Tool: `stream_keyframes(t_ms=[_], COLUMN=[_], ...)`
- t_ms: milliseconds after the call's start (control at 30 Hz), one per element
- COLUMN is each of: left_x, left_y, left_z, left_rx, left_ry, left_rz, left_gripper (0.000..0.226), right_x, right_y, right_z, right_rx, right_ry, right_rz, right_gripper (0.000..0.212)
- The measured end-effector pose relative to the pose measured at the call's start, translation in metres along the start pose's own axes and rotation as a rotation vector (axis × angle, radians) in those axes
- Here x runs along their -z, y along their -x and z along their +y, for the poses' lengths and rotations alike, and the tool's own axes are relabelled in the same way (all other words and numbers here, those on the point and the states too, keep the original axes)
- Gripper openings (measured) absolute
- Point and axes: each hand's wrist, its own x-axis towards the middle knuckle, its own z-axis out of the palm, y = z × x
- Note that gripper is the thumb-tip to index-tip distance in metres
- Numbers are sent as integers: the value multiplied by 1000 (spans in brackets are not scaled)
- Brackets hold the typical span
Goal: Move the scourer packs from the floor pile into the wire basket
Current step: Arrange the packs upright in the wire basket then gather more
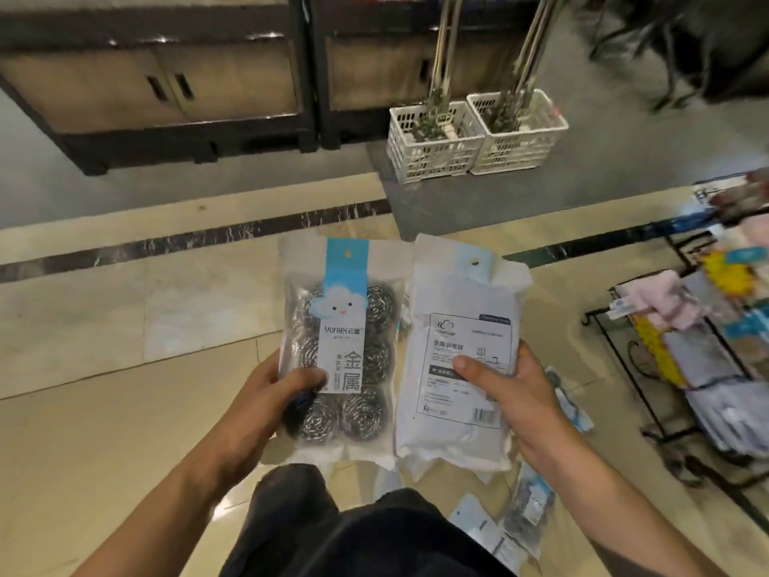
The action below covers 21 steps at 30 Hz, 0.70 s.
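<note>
Two flat plastic scourer packs are gripped side by side, steel-coil front pack in left hand, white back-label pack in right hand, bare tile beyond, black wire basket of cloths rightward.

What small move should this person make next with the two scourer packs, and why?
Probably swing both to the right and lower them into the wire basket. The left hand grips a face-up pack, the right hand a back-up pack, so nothing needs regrasping.
</note>
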Motion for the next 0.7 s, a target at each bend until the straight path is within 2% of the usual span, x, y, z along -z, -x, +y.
stream_keyframes(t_ms=[100,300,367,500,700], left_x=[1,-10,-22,-54,-119], left_y=[-21,-62,-69,-75,-57], left_z=[21,52,58,56,38], left_rx=[4,0,9,52,128], left_ry=[-44,-128,-163,-244,-380], left_rz=[-108,-353,-447,-609,-802], left_gripper=[39,32,34,52,77], right_x=[3,5,4,-2,6], right_y=[14,61,82,127,200], right_z=[-8,0,10,37,79], right_rx=[30,22,13,-31,-108], right_ry=[-48,-71,-128,-221,-310], right_rz=[110,374,496,643,885], right_gripper=[52,63,55,52,57])
